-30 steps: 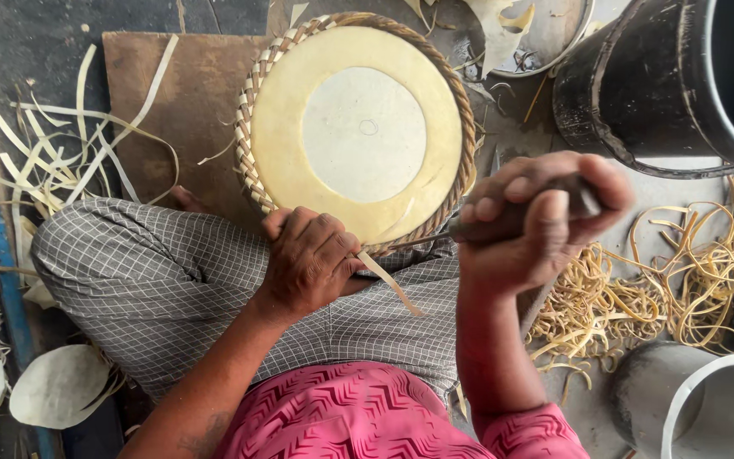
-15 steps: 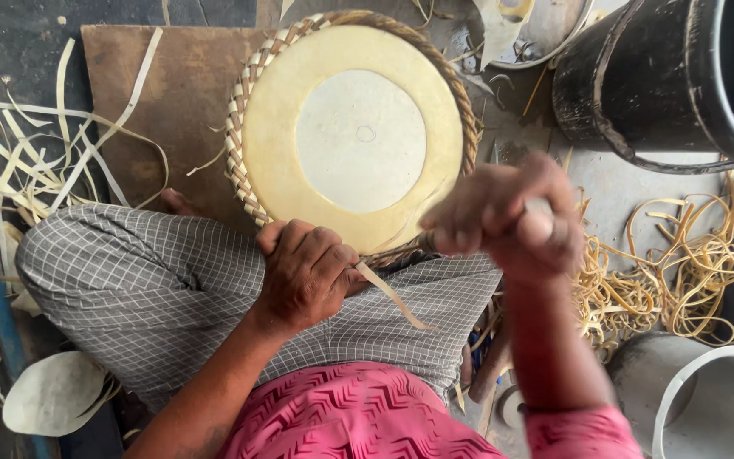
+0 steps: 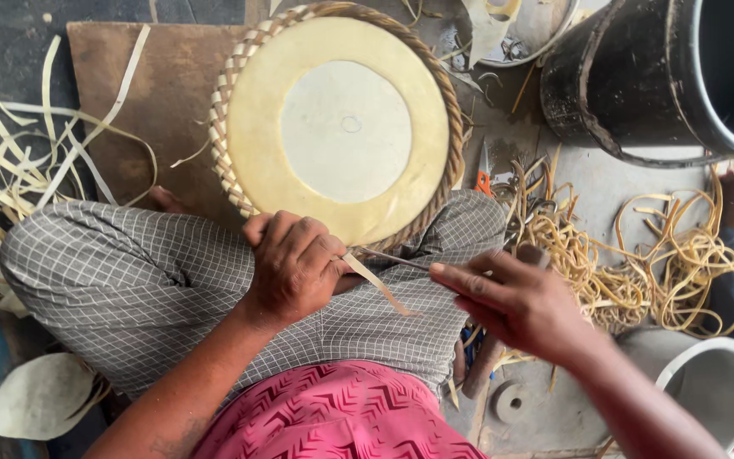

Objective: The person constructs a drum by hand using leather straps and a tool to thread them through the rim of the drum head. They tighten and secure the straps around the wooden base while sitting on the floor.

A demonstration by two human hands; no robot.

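Left hand (image 3: 295, 265): fingers curled, clamping the woven tray (image 3: 339, 126) rim and cane strip (image 3: 377, 285).
Right hand (image 3: 520, 303): fingers pinching a thin awl (image 3: 392, 257) at that edge.

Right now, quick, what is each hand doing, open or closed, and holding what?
Left hand: closed, gripping the rim of the round woven yellow basket and a pale flat cane strip.
Right hand: fingers extended, thin metal tool at its fingertips.
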